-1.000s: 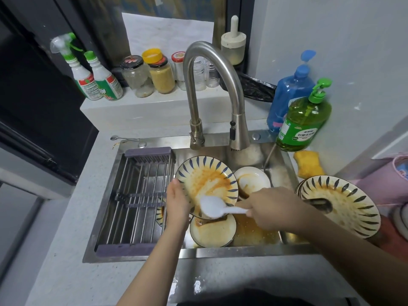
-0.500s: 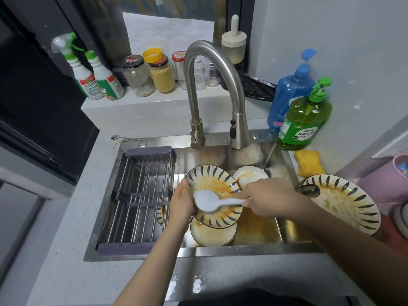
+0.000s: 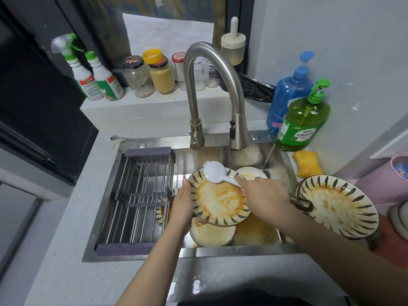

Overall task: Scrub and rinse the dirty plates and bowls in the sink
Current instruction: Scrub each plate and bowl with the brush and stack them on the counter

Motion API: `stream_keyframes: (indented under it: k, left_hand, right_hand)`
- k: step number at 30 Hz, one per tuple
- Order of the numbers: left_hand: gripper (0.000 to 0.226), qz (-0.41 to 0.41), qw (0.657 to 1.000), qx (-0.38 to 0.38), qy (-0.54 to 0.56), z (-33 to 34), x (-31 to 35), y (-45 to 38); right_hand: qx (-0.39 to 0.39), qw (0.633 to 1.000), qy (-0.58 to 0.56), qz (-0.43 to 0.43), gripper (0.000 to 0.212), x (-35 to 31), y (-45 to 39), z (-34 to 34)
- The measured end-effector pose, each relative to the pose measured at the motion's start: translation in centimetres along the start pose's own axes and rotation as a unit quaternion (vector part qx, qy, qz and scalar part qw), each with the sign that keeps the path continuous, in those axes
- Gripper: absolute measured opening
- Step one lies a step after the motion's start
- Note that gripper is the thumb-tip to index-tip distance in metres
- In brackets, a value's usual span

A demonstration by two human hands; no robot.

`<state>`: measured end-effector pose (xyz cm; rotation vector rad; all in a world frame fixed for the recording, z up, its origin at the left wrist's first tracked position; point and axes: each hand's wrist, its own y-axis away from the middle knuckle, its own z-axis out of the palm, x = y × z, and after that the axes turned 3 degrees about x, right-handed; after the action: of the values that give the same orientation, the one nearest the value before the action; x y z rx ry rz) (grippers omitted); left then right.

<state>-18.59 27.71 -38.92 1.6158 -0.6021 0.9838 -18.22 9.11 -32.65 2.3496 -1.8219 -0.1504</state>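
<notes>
Centrally, over the steel sink (image 3: pixel 284 164), the left hand (image 3: pixel 182 205) holds a striped-rim plate (image 3: pixel 220 200) by its left edge, tilted toward the viewer. The right hand (image 3: pixel 263 196) pinches the handle of a white plastic spoon (image 3: pixel 213 173), whose bowl lies against the plate's upper rim; both grips are closed on what they hold. The step in hand appears to be scraping off residue before scrubbing proper. No water visibly runs from the tap (image 3: pixel 237 133), and the yellow sponge (image 3: pixel 306 163) sits unused on the counter (image 3: pixel 66 270) right of the sink.

The next move probably calls for setting the spoon aside, fetching sponge and green soap bottle (image 3: pixel 303 122), and opening the tap.

Materials: the plate is glazed ceramic, round and shallow, filmed with glossy orange sauce. Beneath it lie a cream bowl (image 3: pixel 212 235) and further soiled dishes in oily liquid. A stack of like plates (image 3: pixel 337 205) waits at right. A ribbed metal rack (image 3: pixel 136 197) spans the sink's left half.
</notes>
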Motion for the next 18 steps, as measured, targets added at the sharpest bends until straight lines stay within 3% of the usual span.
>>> stream_keyframes:
  k: [2, 6, 11, 15, 18]
  left_hand:
    - [0.049, 0.01, 1.0, 0.0, -0.009, 0.0, 0.1, 0.1]
    - [0.043, 0.003, 1.0, -0.011, -0.001, -0.1, 0.3, 0.1]
    - [0.045, 0.001, 1.0, -0.004, 0.019, -0.5, 0.2, -0.3]
    - [0.043, 0.002, 1.0, -0.009, 0.004, -0.6, 0.1, -0.6]
    - [0.056, 0.006, 1.0, -0.019, -0.007, -0.9, 0.3, -0.8]
  right_hand:
    - [-0.009, 1.0, -0.005, -0.006, 0.067, -0.1, 0.1, -0.1]
    - [0.002, 0.998, -0.034, -0.05, 0.052, -1.1, 0.6, -0.1]
    - [0.009, 1.0, 0.008, 0.001, 0.067, -0.2, -0.1, -0.3]
    - [0.001, 0.998, -0.03, -0.063, 0.048, -1.8, 0.5, -0.7]
    - [0.016, 1.0, -0.013, 0.002, 0.057, -1.1, -0.1, -0.3]
